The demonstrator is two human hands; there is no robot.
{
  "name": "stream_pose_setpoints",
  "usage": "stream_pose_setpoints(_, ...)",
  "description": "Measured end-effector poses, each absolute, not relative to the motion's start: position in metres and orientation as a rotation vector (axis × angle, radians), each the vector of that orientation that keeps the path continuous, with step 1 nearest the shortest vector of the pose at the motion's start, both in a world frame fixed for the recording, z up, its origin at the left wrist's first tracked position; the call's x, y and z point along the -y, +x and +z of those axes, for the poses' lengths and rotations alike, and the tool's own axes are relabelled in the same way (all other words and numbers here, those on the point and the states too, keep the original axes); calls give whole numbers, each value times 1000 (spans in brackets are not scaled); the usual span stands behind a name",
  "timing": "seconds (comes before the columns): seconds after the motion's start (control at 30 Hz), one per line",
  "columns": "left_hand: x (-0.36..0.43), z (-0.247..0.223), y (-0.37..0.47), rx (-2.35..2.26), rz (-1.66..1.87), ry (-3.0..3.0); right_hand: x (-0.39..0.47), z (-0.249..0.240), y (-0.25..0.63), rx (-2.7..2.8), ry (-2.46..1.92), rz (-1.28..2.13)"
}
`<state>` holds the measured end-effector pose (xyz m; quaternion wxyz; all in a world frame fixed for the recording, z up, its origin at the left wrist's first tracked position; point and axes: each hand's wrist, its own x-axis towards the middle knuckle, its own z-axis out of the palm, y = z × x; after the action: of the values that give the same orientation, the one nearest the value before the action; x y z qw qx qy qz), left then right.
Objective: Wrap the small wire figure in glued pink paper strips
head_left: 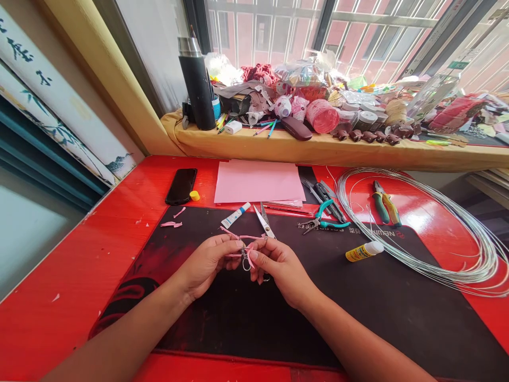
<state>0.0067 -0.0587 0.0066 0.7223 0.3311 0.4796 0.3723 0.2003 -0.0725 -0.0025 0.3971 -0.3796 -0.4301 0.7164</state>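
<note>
My left hand (212, 261) pinches a small wire piece (246, 261) with bent loops and thin pink strips on it. From the other side my right hand (280, 265) grips a pink paper strip (250, 253) on the same piece, thumb against fingers. The two hands nearly meet above the black mat (238, 323). Scissors (264, 222) lie just behind my right hand, blades pointing away, their handles mostly hidden by it. Beyond my fingers is a white and blue glue tube (236, 215).
Right of my hands are a glue stick (363, 251), teal pliers (324, 217), green-yellow pliers (385, 204) and a large wire coil (473, 254). Pink paper sheets (258, 182) and a phone (181, 186) lie behind. The windowsill holds a black flask (198, 87) and piled craft items.
</note>
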Motion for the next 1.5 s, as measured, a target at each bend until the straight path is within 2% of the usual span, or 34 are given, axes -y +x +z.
stream_pose_setpoints(0.23, 59, 5, 7, -1085, 808, 791, 73, -2, 200, 1081, -973, 1827)
stream_pose_setpoints(0.73, 61, 9, 12, -1108, 794, 803, 76, 0, 197, 1196, -1058, 1636)
stream_pose_setpoints(1.5, 54, 12, 2, -1146, 878, 827, 74, -1, 200, 1259, -1114, 1620)
